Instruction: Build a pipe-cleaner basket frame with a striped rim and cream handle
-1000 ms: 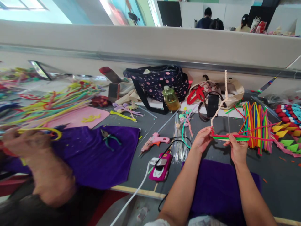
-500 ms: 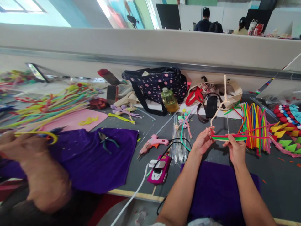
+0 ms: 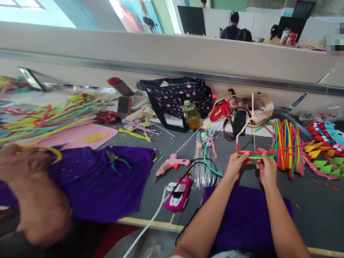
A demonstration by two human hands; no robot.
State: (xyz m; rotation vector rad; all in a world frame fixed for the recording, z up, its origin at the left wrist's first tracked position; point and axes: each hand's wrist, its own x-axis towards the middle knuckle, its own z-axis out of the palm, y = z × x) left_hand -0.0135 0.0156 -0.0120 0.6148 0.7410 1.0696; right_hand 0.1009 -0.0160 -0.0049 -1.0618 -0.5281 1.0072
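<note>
Above the table my left hand [image 3: 237,165] pinches a bundle of red and green pipe cleaners [image 3: 254,155] near its left end. A little farther along, my right hand [image 3: 268,168] also pinches the bundle, with loose red ends trailing off to the right. From the bundle's left corner, a twisted cream pipe cleaner [image 3: 243,129], wrapped in red at its base, slants up to a peak with a straight stem. A thin line runs down from that peak. Below my forearms lies a purple cloth [image 3: 242,215].
A co-worker's hand [image 3: 21,165] holds a yellow strip at left, beside pliers [image 3: 118,162] on another purple cloth [image 3: 107,193]. Nearer me are a pink glue gun [image 3: 172,163], a magenta power strip [image 3: 179,197] with cords, a bottle [image 3: 191,115] and colourful pipe cleaners [image 3: 287,145].
My left hand has slid right from the frame's left corner onto the bundle, nearer my right hand. The red wrap at that corner now shows. The view has shifted slightly.
</note>
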